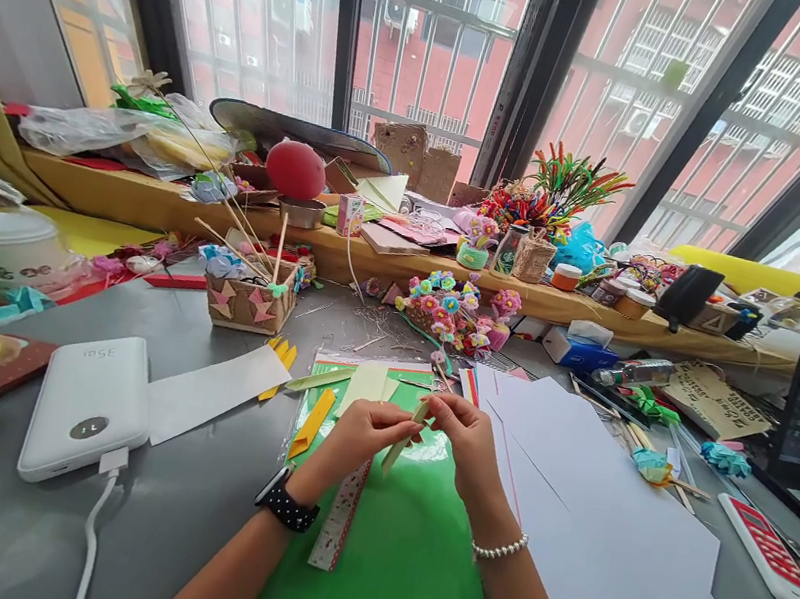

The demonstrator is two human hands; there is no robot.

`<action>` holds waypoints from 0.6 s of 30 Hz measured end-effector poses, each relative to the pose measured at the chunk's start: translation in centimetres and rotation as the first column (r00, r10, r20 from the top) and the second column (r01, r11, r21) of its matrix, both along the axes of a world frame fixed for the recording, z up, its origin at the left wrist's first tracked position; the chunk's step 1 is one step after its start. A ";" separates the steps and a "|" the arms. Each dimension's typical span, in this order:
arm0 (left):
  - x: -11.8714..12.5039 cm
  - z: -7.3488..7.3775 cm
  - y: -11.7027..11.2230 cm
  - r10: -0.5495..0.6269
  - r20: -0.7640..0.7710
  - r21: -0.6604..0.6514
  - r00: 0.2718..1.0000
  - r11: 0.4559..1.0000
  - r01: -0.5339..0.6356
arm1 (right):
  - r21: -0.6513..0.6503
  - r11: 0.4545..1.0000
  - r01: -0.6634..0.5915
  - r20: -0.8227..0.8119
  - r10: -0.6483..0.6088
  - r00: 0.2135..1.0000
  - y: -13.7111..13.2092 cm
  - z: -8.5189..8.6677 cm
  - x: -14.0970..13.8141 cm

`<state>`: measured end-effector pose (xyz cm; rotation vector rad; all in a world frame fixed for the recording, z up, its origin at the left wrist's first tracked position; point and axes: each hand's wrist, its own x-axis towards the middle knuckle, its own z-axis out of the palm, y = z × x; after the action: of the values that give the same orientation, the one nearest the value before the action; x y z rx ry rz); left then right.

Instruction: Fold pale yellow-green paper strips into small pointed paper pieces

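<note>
Room above green sheet (408, 564) — ruler (338, 523) leftward

On the power bank (82, 391) at the near left, we made out upside-down characters along the far end, apparently "35W", and upside-down digits on its dark round display (89, 428), probably "71". We saw print on the small carton (350, 216) on the far ledge and a "P" on the far window frame (501, 118), its other marks too small to read. Dark characters on the card (716, 402) at the right stayed illegible to us, as did the calculator's (780, 562) key labels.
</note>
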<state>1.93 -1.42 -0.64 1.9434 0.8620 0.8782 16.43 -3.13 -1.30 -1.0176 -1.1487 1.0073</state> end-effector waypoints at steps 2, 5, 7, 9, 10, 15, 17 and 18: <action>0.0 -0.1 0.1 -0.026 -0.018 -0.029 1.000 0.999 0.025 | -0.012 0.999 0.037 -0.054 -0.037 0.998 0.1 -0.2 0.1; 0.0 -0.4 0.1 -0.020 -0.025 -0.061 0.999 0.998 0.018 | -0.036 0.999 0.036 -0.103 -0.039 0.994 0.3 -0.3 0.1; 0.0 -0.5 0.2 0.017 -0.037 -0.042 0.999 0.999 -0.019 | -0.045 0.999 -0.016 -0.082 0.012 0.997 0.3 -0.2 0.1; 0.1 -0.6 0.2 0.029 -0.057 -0.022 0.998 0.999 -0.031 | -0.045 0.997 -0.058 -0.036 0.056 0.998 0.3 -0.1 0.0; 0.1 -0.6 0.2 0.024 -0.066 -0.022 0.998 0.999 -0.025 | -0.043 0.997 -0.062 -0.018 0.061 0.998 0.3 0.0 0.0; -0.1 -0.5 0.4 0.009 -0.088 -0.079 0.996 0.997 -0.016 | -0.060 0.998 0.019 -0.037 -0.021 0.999 0.5 -0.3 0.4; -0.4 -0.5 0.6 0.016 -0.086 -0.105 0.996 0.994 -0.025 | -0.076 0.996 0.050 -0.072 -0.055 0.996 0.6 -0.5 0.6; -0.5 -0.5 0.7 0.023 -0.082 -0.113 0.996 0.993 -0.032 | -0.086 0.994 0.061 -0.089 -0.069 0.994 0.6 -0.5 0.7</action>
<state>1.38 -0.73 -1.09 1.8816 0.9676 0.7538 17.15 -2.54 -1.82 -1.0573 -0.9989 1.0461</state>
